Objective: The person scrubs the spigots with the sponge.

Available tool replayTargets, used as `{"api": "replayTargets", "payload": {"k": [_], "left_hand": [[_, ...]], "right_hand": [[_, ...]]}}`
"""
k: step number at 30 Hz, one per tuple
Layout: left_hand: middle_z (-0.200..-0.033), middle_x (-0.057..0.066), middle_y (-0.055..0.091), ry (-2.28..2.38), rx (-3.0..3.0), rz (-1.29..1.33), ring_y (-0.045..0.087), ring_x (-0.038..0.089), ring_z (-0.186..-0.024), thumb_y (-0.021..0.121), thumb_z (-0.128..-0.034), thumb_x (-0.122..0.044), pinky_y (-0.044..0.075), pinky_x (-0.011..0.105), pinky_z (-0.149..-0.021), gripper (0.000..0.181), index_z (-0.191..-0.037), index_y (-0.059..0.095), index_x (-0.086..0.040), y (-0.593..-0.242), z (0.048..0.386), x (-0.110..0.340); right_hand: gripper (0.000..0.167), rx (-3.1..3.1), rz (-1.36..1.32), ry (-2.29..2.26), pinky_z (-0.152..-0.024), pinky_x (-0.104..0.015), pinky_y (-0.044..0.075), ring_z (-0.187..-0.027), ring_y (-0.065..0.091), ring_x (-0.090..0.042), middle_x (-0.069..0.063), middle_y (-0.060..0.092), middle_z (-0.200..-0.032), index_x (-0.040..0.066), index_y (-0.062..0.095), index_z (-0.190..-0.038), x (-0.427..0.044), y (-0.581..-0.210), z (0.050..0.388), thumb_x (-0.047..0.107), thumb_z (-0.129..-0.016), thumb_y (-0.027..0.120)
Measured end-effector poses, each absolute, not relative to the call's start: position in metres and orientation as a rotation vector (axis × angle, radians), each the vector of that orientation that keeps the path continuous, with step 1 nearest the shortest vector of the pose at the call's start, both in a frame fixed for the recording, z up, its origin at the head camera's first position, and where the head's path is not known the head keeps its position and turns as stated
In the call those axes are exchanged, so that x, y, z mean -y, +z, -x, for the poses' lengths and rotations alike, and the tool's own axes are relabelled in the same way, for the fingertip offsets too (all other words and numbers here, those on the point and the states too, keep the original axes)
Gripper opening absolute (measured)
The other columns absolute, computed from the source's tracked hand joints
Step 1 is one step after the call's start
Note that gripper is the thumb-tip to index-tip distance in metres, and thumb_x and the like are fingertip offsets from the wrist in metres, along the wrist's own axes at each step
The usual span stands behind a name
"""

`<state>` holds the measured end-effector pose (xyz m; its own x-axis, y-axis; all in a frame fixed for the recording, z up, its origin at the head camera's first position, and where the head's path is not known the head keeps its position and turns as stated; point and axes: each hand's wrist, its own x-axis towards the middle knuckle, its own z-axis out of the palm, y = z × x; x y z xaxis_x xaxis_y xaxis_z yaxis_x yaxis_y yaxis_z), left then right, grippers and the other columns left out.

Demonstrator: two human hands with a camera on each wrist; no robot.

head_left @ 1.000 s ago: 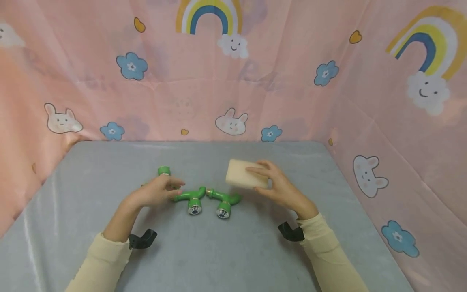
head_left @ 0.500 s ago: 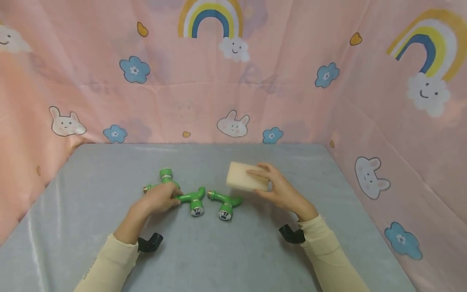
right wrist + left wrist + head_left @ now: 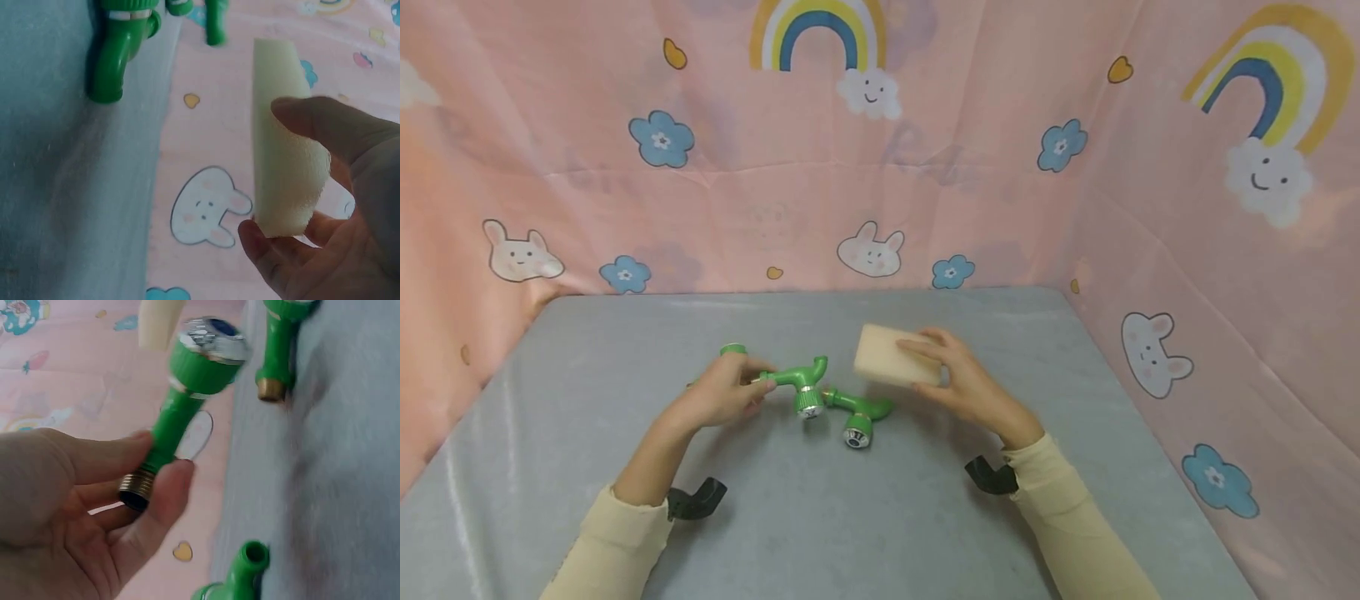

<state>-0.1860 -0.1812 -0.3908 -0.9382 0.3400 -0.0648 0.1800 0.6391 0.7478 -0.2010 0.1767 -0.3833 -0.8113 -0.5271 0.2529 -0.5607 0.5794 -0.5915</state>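
Note:
The left hand pinches a green faucet by its threaded end, holding it above the table; in the left wrist view thumb and fingertips clasp the green pipe just past the brass thread. The right hand grips a cream sponge-like block raised over the table, its thumb on one face in the right wrist view. A second green faucet lies between the hands. Partly hidden behind the left hand is a third one.
A grey cloth covers the table. Pink printed curtains stand along its back and sides. A black curved piece sits at the left wrist, and a similar piece at the right wrist.
The left hand has closed on the middle faucet and lifted it from the table. The right hand still holds the block in nearly the same place.

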Motion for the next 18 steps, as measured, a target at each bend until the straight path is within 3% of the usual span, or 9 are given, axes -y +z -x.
{"api": "replayTargets", "payload": {"k": [5, 9, 14, 18], "left_hand": [[-0.090, 0.020, 0.074, 1.351, -2.675, -0.363, 0.064, 0.013, -0.068, 0.064, -0.0984, -0.007, 0.049, 0.023, -0.058, 0.028, -0.124, 0.068, 0.005, -0.386, 0.182, 0.170], [-0.107, 0.027, 0.073, 1.530, -2.639, -0.311, 0.072, 0.019, -0.077, 0.067, -0.0966, -0.005, 0.059, 0.023, -0.067, 0.029, -0.123, 0.067, 0.007, -0.386, 0.179, 0.159], [-0.114, 0.028, 0.072, 1.703, -2.566, -0.283, 0.075, 0.032, -0.094, 0.069, -0.0947, -0.004, 0.064, 0.029, -0.078, 0.030, -0.122, 0.067, 0.009, -0.387, 0.175, 0.147], [-0.118, 0.027, 0.071, 1.727, -2.568, -0.271, 0.075, 0.035, -0.100, 0.069, -0.0948, -0.004, 0.063, 0.038, -0.086, 0.028, -0.120, 0.068, 0.007, -0.386, 0.173, 0.144]], "right_hand": [[0.059, 2.651, -1.050, 1.040, -0.101, -0.054, 0.049, -0.126, 0.051, -0.038, -0.022, 0.042, -0.147, 0.016, 0.056, -0.144, -0.167, -0.382, 0.193, 0.007, -0.090, 0.075], [0.054, 2.592, -1.170, 1.029, -0.100, -0.050, 0.050, -0.128, 0.049, -0.034, -0.018, 0.040, -0.148, 0.019, 0.057, -0.144, -0.155, -0.380, 0.183, 0.010, -0.093, 0.072], [0.057, 2.580, -1.235, 0.901, -0.106, -0.050, 0.050, -0.135, 0.043, -0.034, -0.017, 0.039, -0.149, 0.023, 0.058, -0.144, -0.140, -0.379, 0.171, 0.009, -0.091, 0.074], [0.061, 2.578, -1.215, 0.812, -0.105, -0.051, 0.052, -0.133, 0.043, -0.038, -0.020, 0.041, -0.146, 0.023, 0.061, -0.141, -0.135, -0.379, 0.168, 0.002, -0.086, 0.078]]}}
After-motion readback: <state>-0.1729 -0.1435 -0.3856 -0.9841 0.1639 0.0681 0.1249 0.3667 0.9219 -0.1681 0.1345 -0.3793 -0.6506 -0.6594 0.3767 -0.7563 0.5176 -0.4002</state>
